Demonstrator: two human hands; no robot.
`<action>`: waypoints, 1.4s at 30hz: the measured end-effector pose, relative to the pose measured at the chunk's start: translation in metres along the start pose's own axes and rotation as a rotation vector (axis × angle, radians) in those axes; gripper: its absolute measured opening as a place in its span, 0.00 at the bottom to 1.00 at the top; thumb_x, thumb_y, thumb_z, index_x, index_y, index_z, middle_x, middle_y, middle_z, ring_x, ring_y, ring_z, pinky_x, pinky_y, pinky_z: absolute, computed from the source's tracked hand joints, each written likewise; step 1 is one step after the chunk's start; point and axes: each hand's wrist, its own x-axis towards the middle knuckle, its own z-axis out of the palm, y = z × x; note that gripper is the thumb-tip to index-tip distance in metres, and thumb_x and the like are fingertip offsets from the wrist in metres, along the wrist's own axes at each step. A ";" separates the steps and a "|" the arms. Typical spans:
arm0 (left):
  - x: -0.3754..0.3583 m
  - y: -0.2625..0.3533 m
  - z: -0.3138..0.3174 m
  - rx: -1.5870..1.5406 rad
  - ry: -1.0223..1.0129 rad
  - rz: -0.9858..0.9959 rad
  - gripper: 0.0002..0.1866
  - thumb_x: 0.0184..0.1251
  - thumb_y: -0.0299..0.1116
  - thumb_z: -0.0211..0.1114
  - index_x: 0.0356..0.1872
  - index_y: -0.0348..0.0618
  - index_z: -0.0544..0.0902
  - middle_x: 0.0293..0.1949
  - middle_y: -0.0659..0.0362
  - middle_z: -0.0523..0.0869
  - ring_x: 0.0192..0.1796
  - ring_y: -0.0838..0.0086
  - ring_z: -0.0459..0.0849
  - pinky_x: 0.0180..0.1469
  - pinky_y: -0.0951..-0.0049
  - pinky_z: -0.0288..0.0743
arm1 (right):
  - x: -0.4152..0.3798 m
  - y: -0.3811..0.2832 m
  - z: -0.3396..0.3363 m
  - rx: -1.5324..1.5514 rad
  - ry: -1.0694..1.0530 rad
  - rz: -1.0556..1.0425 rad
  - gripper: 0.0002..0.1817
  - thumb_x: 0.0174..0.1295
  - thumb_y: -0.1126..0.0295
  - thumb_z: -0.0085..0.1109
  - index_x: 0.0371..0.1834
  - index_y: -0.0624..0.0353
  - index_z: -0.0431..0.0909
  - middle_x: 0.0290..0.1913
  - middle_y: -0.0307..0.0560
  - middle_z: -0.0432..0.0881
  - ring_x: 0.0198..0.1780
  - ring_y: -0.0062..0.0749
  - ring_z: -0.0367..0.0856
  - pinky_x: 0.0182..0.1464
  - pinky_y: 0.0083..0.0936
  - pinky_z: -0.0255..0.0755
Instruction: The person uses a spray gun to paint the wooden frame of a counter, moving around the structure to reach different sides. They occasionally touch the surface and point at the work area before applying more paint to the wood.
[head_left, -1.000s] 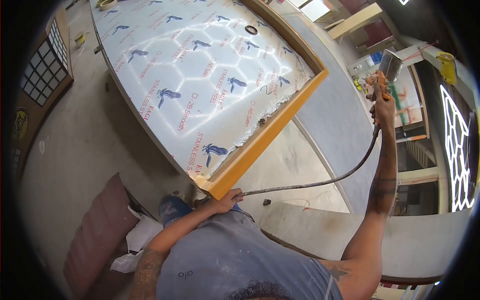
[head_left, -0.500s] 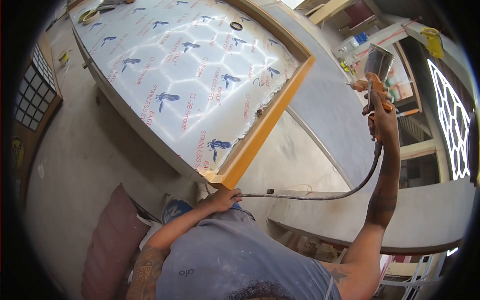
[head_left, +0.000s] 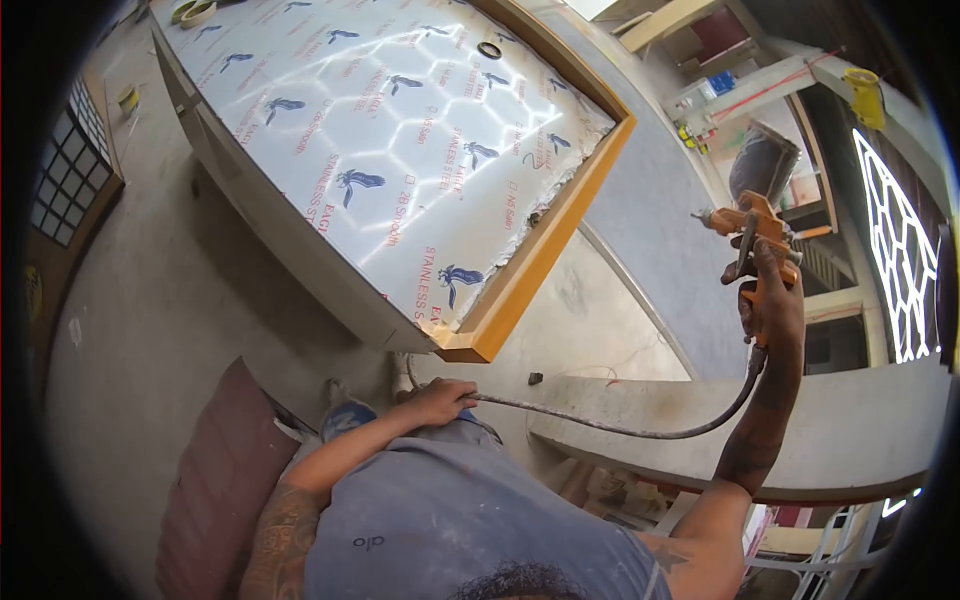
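Raised at the right of the head view, my right hand is closed round the handle of an orange spray gun. A scuffed, dark-sided paint cup tops the gun, and its nozzle points left toward the panel. From the handle a hose sags down and across to my left hand, which is wrapped round it near my waist. Just above that hand is the corner of a large panel covered in printed stainless steel film. An orange-yellow edge frame borders its right side.
Rolls of tape and a dark ring lie on the panel. A maroon sheet leans at lower left. On the right are a pale ledge, a yellow container and hexagon lights.
My right hand and the spray gun have come slightly lower, and the cup has tilted to the right. The hose sags more. The panel appears shifted a little right in view.
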 end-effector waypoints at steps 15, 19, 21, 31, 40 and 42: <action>0.019 0.010 -0.009 -0.070 0.085 -0.118 0.11 0.71 0.38 0.67 0.42 0.40 0.80 0.38 0.47 0.87 0.45 0.51 0.86 0.47 0.57 0.77 | 0.080 0.032 0.007 -0.152 0.117 -0.026 0.24 0.76 0.47 0.54 0.44 0.61 0.79 0.29 0.43 0.87 0.12 0.15 0.71 0.13 0.17 0.63; 0.018 0.007 -0.008 -0.053 0.088 -0.095 0.11 0.71 0.38 0.67 0.42 0.40 0.79 0.38 0.47 0.86 0.45 0.50 0.86 0.47 0.58 0.77 | 0.077 0.036 0.007 -0.178 0.063 0.013 0.23 0.75 0.47 0.55 0.45 0.61 0.78 0.26 0.41 0.83 0.12 0.14 0.69 0.12 0.16 0.61; 0.018 -0.001 -0.004 -0.037 0.116 -0.023 0.11 0.72 0.38 0.66 0.42 0.39 0.80 0.34 0.47 0.85 0.41 0.51 0.86 0.44 0.58 0.76 | 0.063 0.029 0.011 -0.135 0.053 -0.004 0.23 0.76 0.48 0.55 0.45 0.60 0.78 0.25 0.40 0.81 0.11 0.14 0.68 0.12 0.16 0.60; 0.006 -0.002 -0.001 -0.029 0.037 0.008 0.12 0.71 0.38 0.66 0.43 0.39 0.81 0.39 0.46 0.85 0.47 0.50 0.85 0.49 0.55 0.76 | -0.056 -0.016 0.009 0.017 0.014 0.022 0.22 0.77 0.55 0.53 0.54 0.68 0.79 0.27 0.51 0.85 0.10 0.15 0.67 0.10 0.15 0.57; 0.003 -0.001 -0.002 -0.008 0.001 0.032 0.12 0.71 0.39 0.66 0.44 0.40 0.81 0.41 0.47 0.86 0.48 0.49 0.84 0.50 0.55 0.76 | -0.078 -0.013 0.008 0.099 -0.103 0.059 0.20 0.77 0.57 0.54 0.53 0.68 0.78 0.25 0.49 0.82 0.10 0.14 0.65 0.10 0.14 0.55; 0.004 -0.001 -0.002 -0.009 0.008 0.023 0.13 0.71 0.39 0.66 0.45 0.40 0.81 0.40 0.47 0.86 0.47 0.49 0.84 0.50 0.55 0.76 | -0.072 -0.015 0.012 0.047 -0.072 0.073 0.20 0.77 0.56 0.54 0.52 0.66 0.78 0.24 0.47 0.81 0.10 0.13 0.65 0.10 0.14 0.54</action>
